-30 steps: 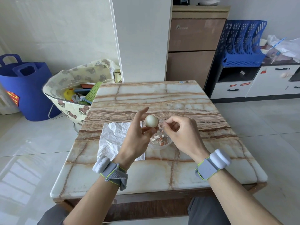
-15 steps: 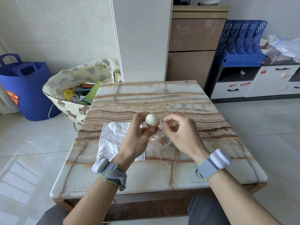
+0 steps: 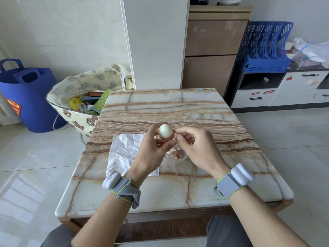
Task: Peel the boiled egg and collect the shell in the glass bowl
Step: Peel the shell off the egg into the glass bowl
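Egg (image 3: 165, 131) held up just above the glass bowl (image 3: 183, 158), gripped in the left hand (image 3: 151, 154). The change from a second ago is in how both hands sit. The left forefinger that stuck out straight has now folded in around the egg's top. The right hand (image 3: 197, 150), which was a little way off, has closed in, and its fingertips (image 3: 176, 131) are right against the egg's right flank. A band of brown shell (image 3: 168, 138) now shows around the lower half, so this looks like the last piece to come off.

Thumb and forefinger of the right hand are curled into a narrow pinch at the shell's edge. I cannot tell whether a flake has already come free between them.

The peeled top is smooth, glossy and off-white, a clean rounded dome. The remaining shell is matt and tan with a ragged rim. In the clear, shallow bowl lie jagged brown-and-white fragments (image 3: 176, 154). A creased white paper sheet (image 3: 124, 150) lies flat to the left of it. All of this rests on a polished marble surface (image 3: 178, 107) with rust-coloured veins.
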### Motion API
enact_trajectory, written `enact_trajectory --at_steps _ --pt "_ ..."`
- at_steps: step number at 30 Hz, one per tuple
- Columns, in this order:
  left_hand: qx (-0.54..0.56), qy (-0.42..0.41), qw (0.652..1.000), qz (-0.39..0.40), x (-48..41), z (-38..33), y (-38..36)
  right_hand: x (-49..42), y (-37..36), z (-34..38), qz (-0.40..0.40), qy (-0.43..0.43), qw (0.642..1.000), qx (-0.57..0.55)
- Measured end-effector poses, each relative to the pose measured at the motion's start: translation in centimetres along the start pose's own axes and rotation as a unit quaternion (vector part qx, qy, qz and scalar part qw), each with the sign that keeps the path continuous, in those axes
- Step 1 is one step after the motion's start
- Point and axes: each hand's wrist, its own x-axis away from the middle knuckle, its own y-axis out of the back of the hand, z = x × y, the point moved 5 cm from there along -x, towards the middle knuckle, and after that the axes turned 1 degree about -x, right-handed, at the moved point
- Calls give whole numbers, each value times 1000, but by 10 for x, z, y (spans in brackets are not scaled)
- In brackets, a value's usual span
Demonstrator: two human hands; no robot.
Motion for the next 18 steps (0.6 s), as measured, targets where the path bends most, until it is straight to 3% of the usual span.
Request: enact_trajectory --at_steps 18 --pt "29 4 999 28 -1 4 -2 -2 5 11 -35 27 999 -11"
